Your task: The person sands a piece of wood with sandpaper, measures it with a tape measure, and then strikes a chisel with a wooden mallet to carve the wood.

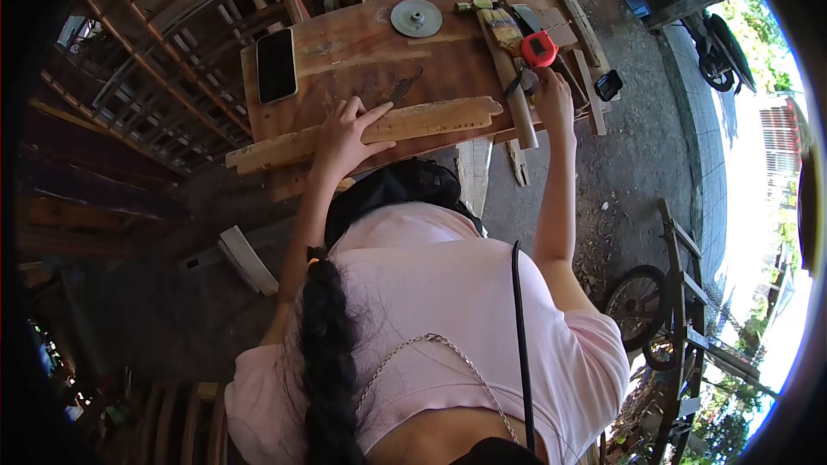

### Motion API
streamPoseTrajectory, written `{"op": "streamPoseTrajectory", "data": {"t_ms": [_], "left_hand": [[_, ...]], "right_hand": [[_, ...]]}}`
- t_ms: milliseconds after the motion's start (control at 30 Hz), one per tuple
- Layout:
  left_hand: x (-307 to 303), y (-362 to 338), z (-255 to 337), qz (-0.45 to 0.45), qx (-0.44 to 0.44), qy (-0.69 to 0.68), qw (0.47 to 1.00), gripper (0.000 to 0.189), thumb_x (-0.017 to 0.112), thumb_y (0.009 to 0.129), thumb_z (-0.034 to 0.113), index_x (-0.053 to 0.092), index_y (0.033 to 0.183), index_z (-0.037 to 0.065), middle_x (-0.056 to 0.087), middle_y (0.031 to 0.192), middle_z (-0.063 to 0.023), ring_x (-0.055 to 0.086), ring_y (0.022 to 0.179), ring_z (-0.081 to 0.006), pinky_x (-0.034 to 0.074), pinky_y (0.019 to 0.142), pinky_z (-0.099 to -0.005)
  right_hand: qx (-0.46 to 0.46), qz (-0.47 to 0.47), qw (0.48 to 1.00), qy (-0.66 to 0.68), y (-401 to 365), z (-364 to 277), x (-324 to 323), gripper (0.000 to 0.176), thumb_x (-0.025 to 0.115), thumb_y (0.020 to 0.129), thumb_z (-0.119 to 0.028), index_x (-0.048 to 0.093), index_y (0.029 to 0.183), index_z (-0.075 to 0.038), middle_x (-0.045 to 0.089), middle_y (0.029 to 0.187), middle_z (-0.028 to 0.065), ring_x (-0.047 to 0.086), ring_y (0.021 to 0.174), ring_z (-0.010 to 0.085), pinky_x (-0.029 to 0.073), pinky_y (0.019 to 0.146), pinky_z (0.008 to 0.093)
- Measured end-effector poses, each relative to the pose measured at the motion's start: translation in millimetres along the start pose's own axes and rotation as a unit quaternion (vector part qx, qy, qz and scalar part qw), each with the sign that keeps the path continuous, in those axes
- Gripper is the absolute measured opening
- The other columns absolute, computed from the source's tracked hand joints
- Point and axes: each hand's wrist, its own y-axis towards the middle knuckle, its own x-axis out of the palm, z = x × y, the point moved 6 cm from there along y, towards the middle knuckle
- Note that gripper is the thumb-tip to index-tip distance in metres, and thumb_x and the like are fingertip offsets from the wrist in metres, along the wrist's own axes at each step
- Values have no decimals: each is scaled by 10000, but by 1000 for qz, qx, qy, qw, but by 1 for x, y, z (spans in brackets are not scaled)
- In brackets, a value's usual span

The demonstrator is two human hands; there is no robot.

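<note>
A long, rough-edged wooden plank [439, 119] lies along the near side of the wooden table [345, 56]. My left hand [347, 138] rests across it, fingers spread, the thumb toward its near edge. Just beyond my index fingertip is a dark, thin, curved piece [405, 86]. At the table's right end, my right hand [556, 102] has its fingers curled in at the lower edge of a red tape measure [539, 49]. The tape measure overlaps a group of tools, among them a paintbrush [504, 33]. Beside them runs a wooden strip [510, 77].
A phone [276, 66] lies at the table's left, and a round metal disc [416, 17] near the far edge. A small black device [608, 85] sits at the right edge. Wooden slatted furniture [172, 26] stands left; a bicycle wheel [637, 306] is at right.
</note>
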Motion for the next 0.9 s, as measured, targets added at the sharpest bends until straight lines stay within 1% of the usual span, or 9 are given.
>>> {"op": "streamPoseTrajectory", "data": {"t_ms": [33,267,367,533,567,733,800,867,900], "left_hand": [[1,0,-1,1,-1,0,1000,610,787,673,402,622,1244,261,483,890,-27,527,873,-203,494,796,-381],[0,1,-2,5,-2,-4,1000,601,780,673,432,629,1233,273,483,876,-18,530,869,-197,496,786,-374],[-1,1,-2,4,-3,-4,1000,593,774,677,442,631,1229,280,479,872,-15,530,867,-193,498,778,-370],[3,-1,-4,8,-2,0,1000,580,766,685,454,630,1227,296,476,866,-10,530,867,-186,505,758,-365],[2,0,-3,9,-3,-1,1000,579,763,686,459,630,1227,301,476,865,-9,530,865,-186,506,755,-365],[3,-1,-3,7,-1,2,1000,582,756,686,474,630,1227,302,482,866,-10,534,866,-184,508,760,-365],[1,0,-2,5,-2,13,1000,583,763,687,452,623,1234,304,479,864,2,535,868,-177,506,781,-356],[1,0,-3,10,3,12,1000,581,761,691,452,621,1235,304,477,865,2,535,867,-175,507,781,-355],[2,-1,-3,14,9,10,1000,578,758,696,453,619,1237,303,475,866,3,534,866,-174,508,781,-355]], "right_hand": [[-8,-45,999,0,0,-2,6,335,607,796,-99,575,1129,-89,614,1079,165,554,1046,380,435,904,462],[-11,-76,997,-19,3,-6,11,422,634,761,-115,508,1163,-102,614,1082,157,554,1019,375,431,889,460],[-17,-98,995,-28,2,-4,12,434,637,757,-137,510,1172,-131,619,1101,107,557,1055,329,421,887,454],[-82,-54,994,-42,1,-17,-4,348,610,809,-117,572,1151,-162,657,996,72,594,1008,263,404,884,434],[-89,-15,995,-44,0,-26,-14,263,598,836,-121,625,1094,-162,670,932,66,618,948,246,420,853,416],[-77,95,991,-57,-7,-56,-48,125,592,859,-114,676,952,-106,689,880,71,644,886,250,470,784,379],[-49,202,975,74,-26,-72,-62,90,609,844,-88,671,907,-72,700,955,69,655,884,264,503,773,384],[-126,201,970,61,-55,-94,-46,82,664,786,-62,677,867,-62,688,1073,94,666,897,260,536,768,357],[-138,110,982,73,-69,-108,-27,134,674,772,-38,670,905,-55,675,1107,104,661,936,269,536,793,353]]}}
